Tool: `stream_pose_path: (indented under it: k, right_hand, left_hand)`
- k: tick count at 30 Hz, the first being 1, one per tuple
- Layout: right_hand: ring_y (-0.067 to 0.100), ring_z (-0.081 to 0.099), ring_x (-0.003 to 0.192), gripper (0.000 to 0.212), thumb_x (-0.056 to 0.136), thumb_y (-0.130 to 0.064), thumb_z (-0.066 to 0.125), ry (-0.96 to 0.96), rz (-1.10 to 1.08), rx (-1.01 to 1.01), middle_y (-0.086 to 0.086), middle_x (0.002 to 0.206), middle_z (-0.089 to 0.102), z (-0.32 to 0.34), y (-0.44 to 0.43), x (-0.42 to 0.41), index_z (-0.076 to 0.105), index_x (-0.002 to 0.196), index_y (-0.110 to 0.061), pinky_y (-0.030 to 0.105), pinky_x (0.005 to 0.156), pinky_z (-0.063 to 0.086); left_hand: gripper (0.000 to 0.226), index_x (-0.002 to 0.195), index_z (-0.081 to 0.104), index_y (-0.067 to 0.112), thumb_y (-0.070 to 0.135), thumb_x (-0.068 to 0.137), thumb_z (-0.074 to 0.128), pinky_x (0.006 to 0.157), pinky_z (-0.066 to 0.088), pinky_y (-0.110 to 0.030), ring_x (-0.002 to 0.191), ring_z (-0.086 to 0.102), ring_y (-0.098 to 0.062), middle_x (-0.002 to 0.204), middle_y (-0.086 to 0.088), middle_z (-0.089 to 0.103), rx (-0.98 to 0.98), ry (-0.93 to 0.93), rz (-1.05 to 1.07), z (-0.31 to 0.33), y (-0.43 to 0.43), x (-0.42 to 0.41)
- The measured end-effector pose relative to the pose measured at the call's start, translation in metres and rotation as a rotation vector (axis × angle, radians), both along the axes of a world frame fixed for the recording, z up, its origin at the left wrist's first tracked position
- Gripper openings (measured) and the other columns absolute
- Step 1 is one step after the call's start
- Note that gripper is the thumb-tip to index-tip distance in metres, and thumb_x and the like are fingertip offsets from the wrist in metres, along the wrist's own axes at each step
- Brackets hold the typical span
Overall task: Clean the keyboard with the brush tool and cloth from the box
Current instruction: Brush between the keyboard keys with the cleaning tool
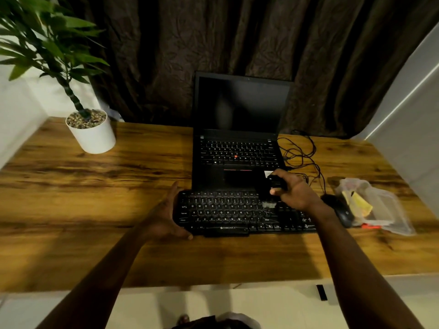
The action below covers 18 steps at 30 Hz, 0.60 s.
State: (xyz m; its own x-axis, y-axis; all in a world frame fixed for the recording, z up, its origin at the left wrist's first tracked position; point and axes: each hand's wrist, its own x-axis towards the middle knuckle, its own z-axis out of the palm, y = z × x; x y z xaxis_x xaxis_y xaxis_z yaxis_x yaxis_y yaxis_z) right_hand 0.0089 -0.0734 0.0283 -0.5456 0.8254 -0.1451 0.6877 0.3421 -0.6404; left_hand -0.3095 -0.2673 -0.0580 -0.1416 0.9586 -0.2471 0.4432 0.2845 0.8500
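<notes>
A black keyboard (pixel 228 213) lies on the wooden desk (pixel 95 198) in front of an open laptop (pixel 237 138). My left hand (pixel 169 212) rests against the keyboard's left edge, fingers straight, thumb at the front corner. My right hand (pixel 293 189) grips a black brush tool (pixel 273 186) over the keyboard's upper right part; its bristle end touches the keys and is blurred. A clear plastic box (pixel 377 205) with yellow items inside sits at the right. I cannot make out a cloth.
A black mouse (pixel 339 210) lies between the keyboard and the box, with tangled cables (pixel 301 153) behind it. A white plant pot (pixel 91 131) stands at the back left. A dark curtain hangs behind the desk.
</notes>
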Motion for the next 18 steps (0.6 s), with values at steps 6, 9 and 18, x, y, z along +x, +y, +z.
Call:
stream_pose_path:
  k: [6,9,18]
  right_hand:
    - [0.024,0.059,0.103,0.044,0.089,-0.012,0.069,-0.107,-0.059,0.100,0.004,0.115,0.058,0.004,0.002,0.004,0.052,0.122,-0.035,0.041,0.078,0.059]
    - [0.019,0.063,0.096,0.039,0.088,-0.011,0.070,-0.036,0.021,0.034,0.001,0.108,0.062,0.000,-0.007,-0.013,0.055,0.112,-0.037,0.038,0.075,0.061]
    - [0.018,0.057,0.099,0.040,0.091,-0.014,0.066,-0.203,0.035,0.198,0.000,0.105,0.056,0.002,-0.008,-0.029,0.050,0.123,-0.031,0.026,0.071,0.045]
  left_hand:
    - [0.162,0.156,-0.015,0.032,0.025,0.043,0.101,0.111,0.026,-0.023,0.138,0.024,-0.003,0.146,0.027,0.022,-0.002,-0.015,0.000,-0.001,-0.001,-0.001]
    - [0.162,0.156,-0.014,0.031,0.021,0.043,0.101,0.114,0.026,-0.026,0.140,0.023,-0.005,0.146,0.026,0.022,-0.002,-0.037,-0.005,-0.002,-0.001,-0.001]
    - [0.167,0.156,-0.011,0.031,0.039,0.032,0.100,0.095,0.027,0.000,0.137,0.026,-0.001,0.142,0.035,0.023,0.023,-0.050,-0.014,-0.005,0.000,-0.003]
